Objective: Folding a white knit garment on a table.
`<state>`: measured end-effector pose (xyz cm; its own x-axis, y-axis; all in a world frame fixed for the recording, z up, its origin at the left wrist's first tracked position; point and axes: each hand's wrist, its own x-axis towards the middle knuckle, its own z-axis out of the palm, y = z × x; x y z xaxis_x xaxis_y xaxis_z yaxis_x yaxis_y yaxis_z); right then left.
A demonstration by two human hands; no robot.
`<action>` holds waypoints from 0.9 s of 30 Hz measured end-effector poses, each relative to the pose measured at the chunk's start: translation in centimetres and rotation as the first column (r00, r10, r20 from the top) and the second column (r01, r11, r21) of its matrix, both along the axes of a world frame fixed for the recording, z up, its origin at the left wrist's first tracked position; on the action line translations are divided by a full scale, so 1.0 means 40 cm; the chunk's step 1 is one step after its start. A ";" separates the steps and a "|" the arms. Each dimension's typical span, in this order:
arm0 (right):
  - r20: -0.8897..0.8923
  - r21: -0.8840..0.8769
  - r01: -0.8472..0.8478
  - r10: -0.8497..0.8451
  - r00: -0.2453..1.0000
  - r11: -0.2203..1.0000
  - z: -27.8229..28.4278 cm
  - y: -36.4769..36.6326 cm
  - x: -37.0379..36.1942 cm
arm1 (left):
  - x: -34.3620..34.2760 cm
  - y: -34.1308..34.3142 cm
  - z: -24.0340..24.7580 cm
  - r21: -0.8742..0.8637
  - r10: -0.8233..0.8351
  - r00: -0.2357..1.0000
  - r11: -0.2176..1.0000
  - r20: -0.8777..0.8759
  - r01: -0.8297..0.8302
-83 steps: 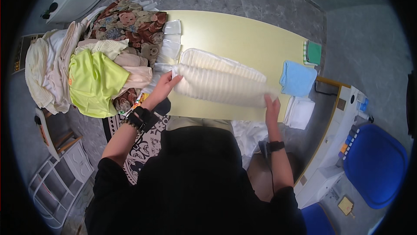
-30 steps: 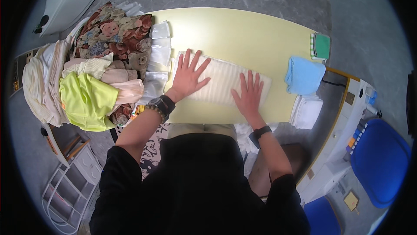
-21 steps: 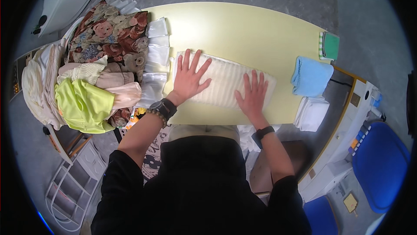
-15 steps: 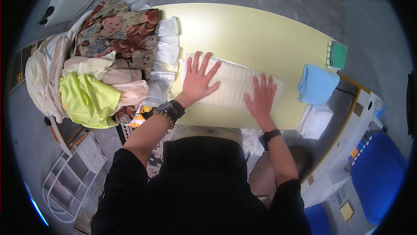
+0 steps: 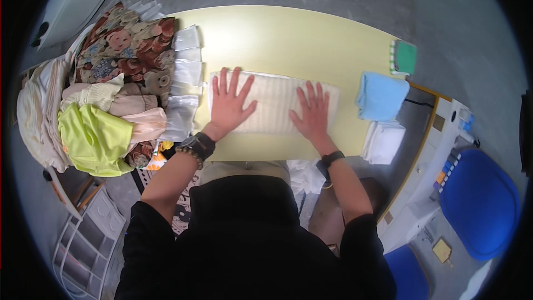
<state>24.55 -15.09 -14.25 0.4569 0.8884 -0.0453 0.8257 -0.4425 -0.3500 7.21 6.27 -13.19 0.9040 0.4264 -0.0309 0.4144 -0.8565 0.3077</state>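
A cream, ribbed cloth, folded into a long rectangle point(image 5: 270, 108), lies flat on the pale yellow table point(image 5: 272, 36) in front of me. My left hand point(image 5: 229, 106) rests palm down on its left end, fingers spread. Toward the cloth's right end, my right hand point(image 5: 312, 114) is also laid flat, with its fingers stretched out. Neither hand grips anything. The parts of the cloth under both palms are hidden.
A heap at the left holds a bear-print cushion point(image 5: 130, 50) with white ruffles and a lime-green garment point(image 5: 94, 139). To the right lie a folded blue towel point(image 5: 382, 96), folded white cloths point(image 5: 384, 142) and a green cloth point(image 5: 406, 58). A blue chair point(image 5: 480, 205) stands farther right.
The whole view has shifted, so the table and its things appear farther left. Both hands stay flat on the cream cloth in about the same places.
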 end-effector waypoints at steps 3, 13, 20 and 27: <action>-0.030 0.004 0.010 -0.010 0.999 1.000 0.026 0.000 0.001 | 0.004 0.005 0.018 -0.010 -0.026 1.000 1.000 -0.005 0.026; -0.101 0.041 0.066 -0.061 0.993 0.997 0.157 -0.015 -0.132 | -0.045 -0.037 0.200 -0.154 -0.165 0.986 0.974 0.021 0.167; -0.181 -0.075 0.040 -0.053 0.982 0.996 0.197 -0.071 -0.207 | -0.155 -0.085 0.216 -0.215 -0.251 0.968 0.945 0.012 0.248; -0.209 -0.124 -0.021 -0.005 0.978 0.992 0.168 -0.062 -0.173 | -0.180 -0.035 0.121 -0.216 -0.166 0.965 0.969 -0.203 0.121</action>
